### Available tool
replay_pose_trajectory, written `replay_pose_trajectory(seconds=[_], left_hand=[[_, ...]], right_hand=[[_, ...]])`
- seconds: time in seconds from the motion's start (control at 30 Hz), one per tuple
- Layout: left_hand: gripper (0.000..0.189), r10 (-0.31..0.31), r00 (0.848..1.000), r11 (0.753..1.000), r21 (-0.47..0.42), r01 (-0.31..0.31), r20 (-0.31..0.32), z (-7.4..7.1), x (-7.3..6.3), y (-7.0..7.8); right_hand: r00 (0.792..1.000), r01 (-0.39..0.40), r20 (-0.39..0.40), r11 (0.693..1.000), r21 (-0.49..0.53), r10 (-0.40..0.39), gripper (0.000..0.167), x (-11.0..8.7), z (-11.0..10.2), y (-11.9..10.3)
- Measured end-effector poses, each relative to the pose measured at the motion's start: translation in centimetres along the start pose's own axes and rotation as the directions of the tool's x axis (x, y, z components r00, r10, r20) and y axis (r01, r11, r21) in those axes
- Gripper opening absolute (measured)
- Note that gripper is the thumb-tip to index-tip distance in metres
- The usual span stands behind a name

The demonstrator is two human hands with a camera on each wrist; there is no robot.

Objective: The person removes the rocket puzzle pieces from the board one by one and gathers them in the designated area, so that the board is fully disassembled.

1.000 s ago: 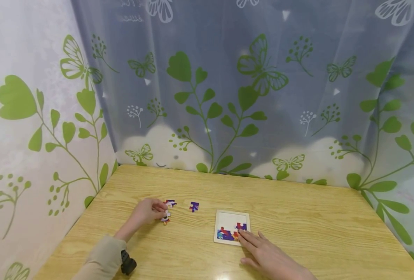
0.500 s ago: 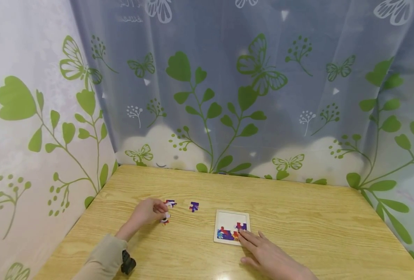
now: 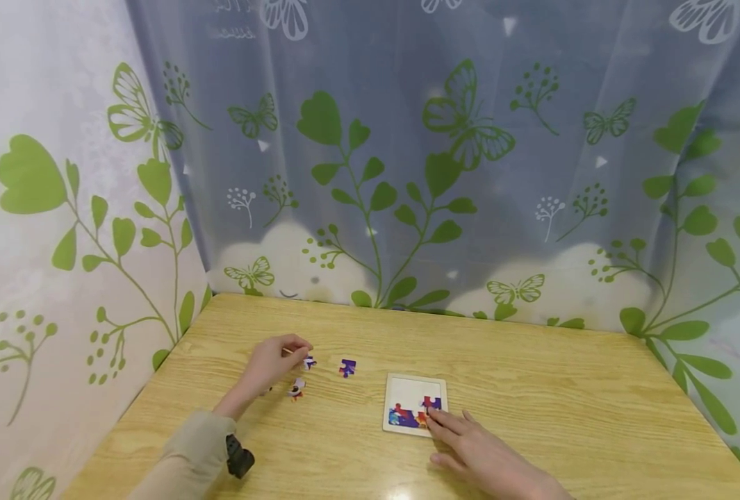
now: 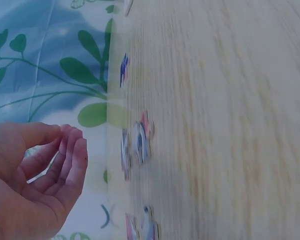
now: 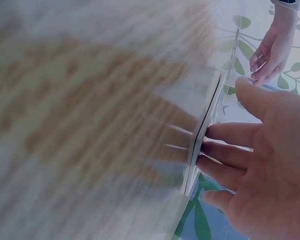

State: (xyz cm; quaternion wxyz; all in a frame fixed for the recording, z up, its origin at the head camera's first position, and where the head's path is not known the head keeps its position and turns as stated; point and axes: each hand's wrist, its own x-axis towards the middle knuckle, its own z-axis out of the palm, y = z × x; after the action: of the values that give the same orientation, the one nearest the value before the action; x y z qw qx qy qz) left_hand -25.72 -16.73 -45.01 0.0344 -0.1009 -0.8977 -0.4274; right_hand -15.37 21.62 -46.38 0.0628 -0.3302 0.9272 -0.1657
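My left hand (image 3: pixel 276 361) hovers over the left side of the table, its relaxed fingers loosely bent. In the left wrist view nothing shows between the thumb and fingers (image 4: pixel 76 150), which are apart from the jigsaw pieces. A purple and white jigsaw piece (image 3: pixel 310 362) is partly hidden by this hand. Close by lie a white and orange piece (image 3: pixel 297 389) and a purple piece (image 3: pixel 347 368). With straight fingers my right hand (image 3: pixel 479 448) touches the lower right of a square puzzle board (image 3: pixel 415 386), where joined pieces (image 3: pixel 407 418) line the near side.
The wood-grain table (image 3: pixel 532 375) runs back to a patterned curtain (image 3: pixel 370 173). Another jigsaw piece (image 3: pixel 267 391) peeks out under the left wrist. A black device (image 3: pixel 240 456) sits at the left sleeve (image 3: pixel 197 444).
My left hand has moved up and away from the white and orange piece, toward the purple and white one, uncovering the former. My right hand and the puzzle board have stayed in place.
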Motion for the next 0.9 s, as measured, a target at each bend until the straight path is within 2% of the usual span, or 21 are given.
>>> replay_pose_trajectory(seconds=[0.27, 0.4, 0.57, 0.77, 0.9], left_hand=[[0.02, 0.027, 0.999, 0.992, -0.124, -0.021, 0.047, 2.0, 1.0, 1.9], [0.021, 0.073, 0.994, 0.986, -0.159, -0.058, 0.085, 3.1, 1.3, 2.8], [0.02, 0.159, 0.981, 0.98, -0.141, -0.142, 0.113, 4.9, 1.9, 4.0], [0.02, 0.203, 0.965, 0.973, -0.142, -0.18, 0.165, 7.3, 2.5, 5.4], [0.02, 0.233, 0.954, 0.969, -0.131, -0.211, 0.191, 8.9, 2.6, 6.3]], right_hand=[[1.0, -0.011, 0.0, 0.999, 0.048, 0.011, 0.065, 0.0, -0.1, 0.2], [0.999, -0.033, 0.013, 0.997, 0.071, 0.032, 0.066, 0.1, 0.0, 0.3], [0.999, -0.049, 0.008, 0.997, 0.059, 0.049, 0.066, -0.3, 0.1, 0.5], [1.0, -0.004, -0.031, 0.999, -0.037, 0.003, 0.062, -1.2, -0.1, 0.8], [1.0, -0.01, -0.019, 0.998, -0.069, 0.009, 0.063, -1.7, -0.1, 0.9]])
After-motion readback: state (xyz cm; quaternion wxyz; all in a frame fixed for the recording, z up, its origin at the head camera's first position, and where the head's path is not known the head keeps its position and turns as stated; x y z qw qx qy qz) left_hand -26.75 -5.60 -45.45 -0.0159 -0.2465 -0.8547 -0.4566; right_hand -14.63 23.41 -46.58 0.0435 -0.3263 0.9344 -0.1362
